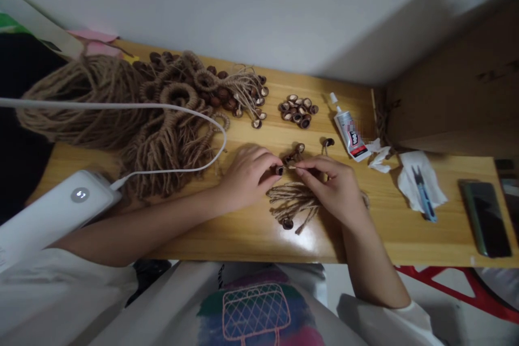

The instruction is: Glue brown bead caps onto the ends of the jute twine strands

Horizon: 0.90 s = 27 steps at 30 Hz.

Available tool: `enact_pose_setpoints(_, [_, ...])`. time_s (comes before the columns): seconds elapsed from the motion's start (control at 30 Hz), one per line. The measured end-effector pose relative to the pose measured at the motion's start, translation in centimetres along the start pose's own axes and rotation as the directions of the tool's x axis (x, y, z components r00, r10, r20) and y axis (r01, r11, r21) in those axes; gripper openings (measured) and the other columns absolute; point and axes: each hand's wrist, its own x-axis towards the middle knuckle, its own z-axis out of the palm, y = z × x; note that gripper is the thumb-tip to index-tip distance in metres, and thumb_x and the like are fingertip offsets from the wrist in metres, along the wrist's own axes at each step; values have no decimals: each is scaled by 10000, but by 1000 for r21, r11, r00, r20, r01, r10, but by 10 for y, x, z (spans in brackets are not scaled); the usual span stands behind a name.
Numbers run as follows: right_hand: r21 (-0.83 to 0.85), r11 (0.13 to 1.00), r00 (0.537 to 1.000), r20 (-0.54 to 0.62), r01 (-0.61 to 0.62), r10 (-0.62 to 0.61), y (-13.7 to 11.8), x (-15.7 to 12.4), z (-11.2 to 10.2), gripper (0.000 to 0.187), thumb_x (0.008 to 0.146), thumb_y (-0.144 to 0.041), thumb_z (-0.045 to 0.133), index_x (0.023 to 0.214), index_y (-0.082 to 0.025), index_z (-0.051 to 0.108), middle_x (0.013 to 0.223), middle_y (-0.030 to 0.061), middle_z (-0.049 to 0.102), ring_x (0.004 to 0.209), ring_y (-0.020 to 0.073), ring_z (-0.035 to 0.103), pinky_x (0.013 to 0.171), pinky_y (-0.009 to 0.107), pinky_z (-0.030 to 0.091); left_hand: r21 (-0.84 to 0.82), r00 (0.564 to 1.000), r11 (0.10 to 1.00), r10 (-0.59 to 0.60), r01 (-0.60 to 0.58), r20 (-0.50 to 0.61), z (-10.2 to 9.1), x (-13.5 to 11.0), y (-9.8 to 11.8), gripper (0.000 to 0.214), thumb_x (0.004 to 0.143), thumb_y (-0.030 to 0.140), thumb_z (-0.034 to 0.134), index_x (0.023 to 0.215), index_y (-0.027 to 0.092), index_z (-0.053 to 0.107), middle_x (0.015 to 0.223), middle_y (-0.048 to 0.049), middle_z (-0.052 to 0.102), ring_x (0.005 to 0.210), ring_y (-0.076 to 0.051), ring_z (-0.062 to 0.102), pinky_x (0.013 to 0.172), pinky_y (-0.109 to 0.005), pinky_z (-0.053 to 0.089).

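Between the thumb and fingertips of my left hand is a small dark brown nutshell cup. Close by on its right, my right hand pinches a short pale end of twine, its tip pointing at the cup; the exact grip is partly hidden. Below my right hand a bundle of cut twine strands fans out on the table, with one nutshell at its lower edge. Two more shells, one of them just above my fingertips and another farther right, lie near the bundle.
A pile of nutshell cups lies ahead, beside a glue tube. Twine coils and knotted tassels fill the left. A white cable runs from a power bank. Snips rest on tissue; a phone is far right.
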Motion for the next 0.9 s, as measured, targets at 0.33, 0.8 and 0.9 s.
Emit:
enact_pose_setpoints(0.33, [-43,999,1000,11,11,-11,-3,-2,-1,63,828,-204,633,827,-164,681,768,22,680,673,132,604,610,223,450,-19,1000,1000,-3,2,-23,0,0,0,122,837,208,637,945,157,608,896,-49,649,883,-202,584,814,-364,453])
enact_pose_setpoints(0.8, [-214,965,987,95,149,-132,-8,0,2,104,837,-165,563,770,-181,641,717,22,634,683,147,593,632,237,423,-79,999,997,-19,16,-36,1,1,-1,139,815,145,635,947,174,608,905,-40,678,884,-192,605,814,-357,452])
enact_pose_setpoints(0.9, [-228,960,985,87,164,-148,-8,-1,3,100,836,-157,564,769,-176,635,716,22,626,681,146,586,629,236,417,-73,999,997,-5,2,-36,1,1,-1,152,810,148,645,956,167,611,914,-47,679,890,-196,604,818,-359,451])
